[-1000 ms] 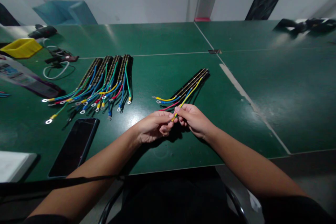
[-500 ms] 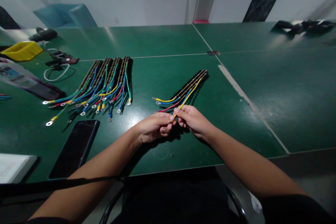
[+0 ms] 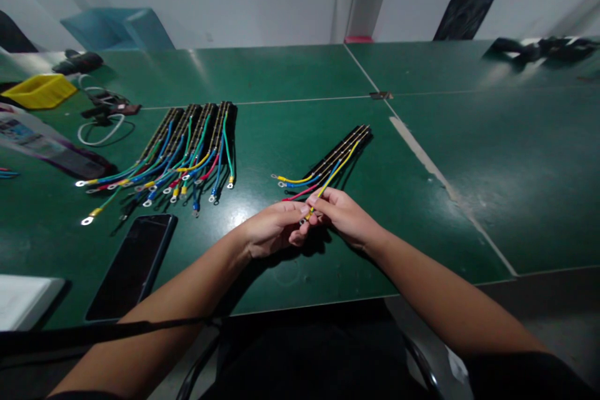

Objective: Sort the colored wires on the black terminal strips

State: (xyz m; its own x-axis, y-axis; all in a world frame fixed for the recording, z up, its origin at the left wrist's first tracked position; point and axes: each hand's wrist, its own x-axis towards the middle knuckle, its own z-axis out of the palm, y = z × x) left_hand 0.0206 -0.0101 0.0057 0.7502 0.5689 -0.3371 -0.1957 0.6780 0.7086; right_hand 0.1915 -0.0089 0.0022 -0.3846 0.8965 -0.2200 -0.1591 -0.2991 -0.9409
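A black terminal strip [image 3: 339, 151] with metal contacts lies slanted in front of me, bearing yellow, blue and red wires. One yellow wire [image 3: 341, 167] runs from its upper part down into my hands. My right hand [image 3: 350, 220] pinches this wire between thumb and forefinger. At the wire's end, my left hand [image 3: 276, 228] closes its fingertips by the yellow-sleeved ring lug [image 3: 307, 217], which is partly covered. Another yellow wire [image 3: 293, 180], a blue wire [image 3: 300, 185] and a red wire [image 3: 300, 192] extend left from the strip; their ends rest near my left hand.
Several wired terminal strips [image 3: 220, 128] lie side by side on the left of the green table [image 3: 267, 137]. Nearer me is a phone [image 3: 134, 265], beside a white box [image 3: 28, 300]. A plastic bottle [image 3: 51, 140], yellow bin [image 3: 42, 90] and cable [image 3: 105, 134] lie far left.
My left fingertips have shifted slightly left and loosened around the wire's end, so the ring lug now shows between the hands. The terminal strips stay where they were.
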